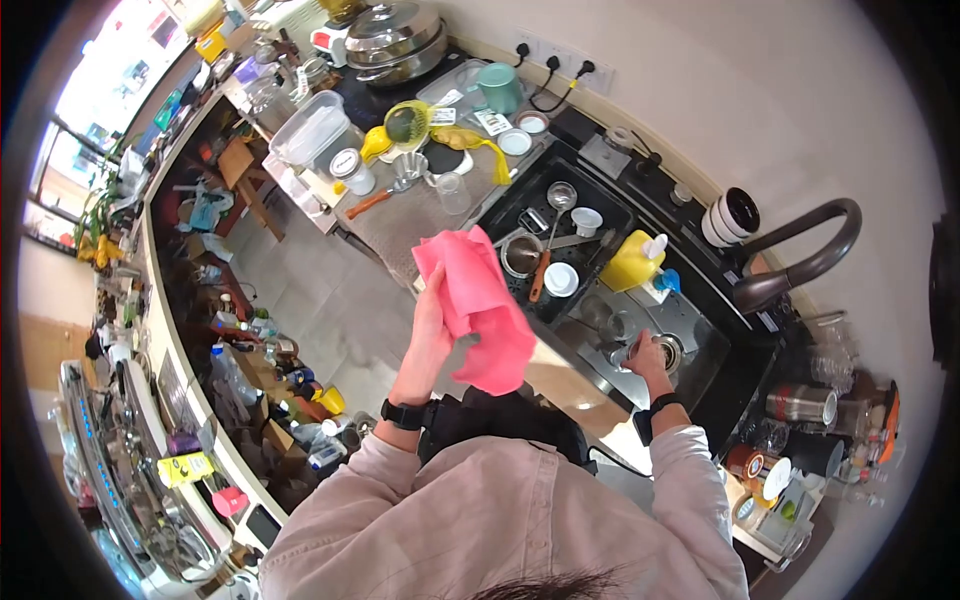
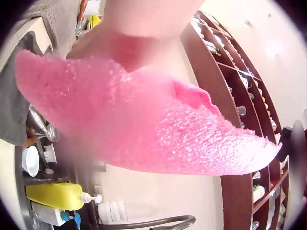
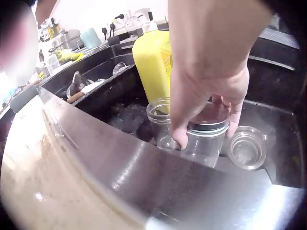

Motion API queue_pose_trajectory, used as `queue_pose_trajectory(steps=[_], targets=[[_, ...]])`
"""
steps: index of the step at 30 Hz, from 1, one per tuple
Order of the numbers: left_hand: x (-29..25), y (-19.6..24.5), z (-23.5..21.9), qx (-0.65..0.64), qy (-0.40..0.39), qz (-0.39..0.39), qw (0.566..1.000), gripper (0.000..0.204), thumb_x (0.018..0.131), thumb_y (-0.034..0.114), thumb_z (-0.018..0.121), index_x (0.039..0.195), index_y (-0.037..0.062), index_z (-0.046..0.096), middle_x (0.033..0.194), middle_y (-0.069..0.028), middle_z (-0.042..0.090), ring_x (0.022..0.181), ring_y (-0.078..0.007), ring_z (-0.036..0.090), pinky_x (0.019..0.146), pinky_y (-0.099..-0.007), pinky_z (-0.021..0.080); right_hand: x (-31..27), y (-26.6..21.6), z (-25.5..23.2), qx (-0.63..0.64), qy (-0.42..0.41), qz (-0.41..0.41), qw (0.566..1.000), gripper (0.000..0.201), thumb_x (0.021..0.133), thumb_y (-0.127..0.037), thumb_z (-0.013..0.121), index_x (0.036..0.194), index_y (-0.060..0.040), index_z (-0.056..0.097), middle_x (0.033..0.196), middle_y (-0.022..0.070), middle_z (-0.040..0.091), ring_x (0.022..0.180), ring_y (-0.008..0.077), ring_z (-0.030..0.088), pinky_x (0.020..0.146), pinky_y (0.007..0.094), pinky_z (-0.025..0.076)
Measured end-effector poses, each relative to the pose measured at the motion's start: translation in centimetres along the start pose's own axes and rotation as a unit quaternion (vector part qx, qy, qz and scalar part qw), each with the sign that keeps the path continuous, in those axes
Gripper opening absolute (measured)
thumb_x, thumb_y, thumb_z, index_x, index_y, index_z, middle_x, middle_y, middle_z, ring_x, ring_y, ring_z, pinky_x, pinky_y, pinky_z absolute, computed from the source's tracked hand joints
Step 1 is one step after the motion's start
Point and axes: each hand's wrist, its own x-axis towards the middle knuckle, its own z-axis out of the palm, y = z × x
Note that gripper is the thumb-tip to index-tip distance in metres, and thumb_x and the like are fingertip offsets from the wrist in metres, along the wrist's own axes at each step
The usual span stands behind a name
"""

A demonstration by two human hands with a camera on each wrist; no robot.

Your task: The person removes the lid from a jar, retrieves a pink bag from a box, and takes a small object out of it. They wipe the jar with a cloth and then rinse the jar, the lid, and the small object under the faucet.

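My left hand (image 1: 428,325) holds up a pink cloth (image 1: 480,290) beside the sink; the cloth hangs in loose folds and fills much of the left wrist view. Down in the sink, my right hand (image 3: 211,96) grips a clear jar (image 3: 201,149) from above, thumb and fingers around its dark-rimmed lid (image 3: 209,126). Right beside that jar stands another clear jar (image 3: 160,119), with a threaded rim and no lid. A round metal drain strainer (image 3: 247,148) is on the other side of the gripped jar.
A yellow pump bottle (image 1: 630,262) stands by the sink, near the dark curved faucet (image 1: 800,262). The sink's black section (image 1: 590,205) holds a ladle, a strainer and white cups. Jars, lids and a mesh bag crowd the counter (image 1: 385,235). Glasses and tins stand at the right.
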Motion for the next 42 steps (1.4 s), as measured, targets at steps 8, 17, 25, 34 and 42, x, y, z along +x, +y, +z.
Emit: queue_pose_trajectory(steps=[8,17,25,34,42], targets=[[0.1,0.8,0.2,-0.018,-0.015,-0.022,0.999,0.043,0.094,0.034,0.058,0.123,0.0026,0.053,0.113,-0.0079,0.064,0.096,-0.0176,0.065,0.083,-0.0319,0.054,0.7,-0.7,1.4,0.008,-0.024,0.015,1.000,0.082,0.053,-0.027,0.091,0.113,-0.0077,0.040,0.112,0.0230,0.051,0.107,0.0418,0.055,0.091,0.0478,0.048],[-0.9,0.8,3.7,0.093,-0.011,-0.029,0.995,0.041,0.093,0.034,0.061,0.117,0.0008,0.056,0.107,-0.0073,0.065,0.094,-0.0162,0.065,0.082,-0.0313,0.053,-0.4,0.4,-0.1,0.019,0.001,0.008,1.000,0.090,0.060,-0.038,0.086,0.130,-0.0076,0.040,0.124,0.0276,0.049,0.112,0.0442,0.053,0.095,0.0473,0.046],[-1.5,-3.2,8.0,0.116,-0.129,-0.098,0.980,0.043,0.092,0.034,0.063,0.120,0.0021,0.054,0.113,-0.0057,0.061,0.104,-0.0140,0.059,0.088,-0.0306,0.049,-16.4,-7.5,-17.5,0.509,0.010,-0.099,0.855,0.064,0.082,-0.028,0.073,0.135,-0.0059,0.044,0.103,0.0135,0.067,0.095,0.0195,0.063,0.086,0.0338,0.048],[-5.3,-9.2,11.8,0.263,-0.266,-0.188,0.908,0.043,0.094,0.028,0.062,0.126,0.0008,0.052,0.119,-0.0063,0.060,0.108,-0.0141,0.057,0.092,-0.0309,0.046,-31.0,-11.9,-16.6,0.245,0.432,0.042,0.867,0.042,0.068,0.009,0.052,0.106,-0.0003,0.066,0.093,0.0184,0.067,0.086,0.0330,0.066,0.076,0.0346,0.051],[-11.5,-14.1,10.9,0.297,-0.347,-0.351,0.817,0.043,0.094,0.026,0.061,0.129,0.0040,0.050,0.124,-0.0077,0.059,0.111,-0.0187,0.059,0.094,-0.0356,0.049,-39.4,-8.5,-12.1,-0.030,0.642,0.065,0.763,0.041,0.062,0.002,0.062,0.102,-0.0029,0.070,0.107,0.0143,0.068,0.090,0.0290,0.065,0.078,0.0348,0.054]])
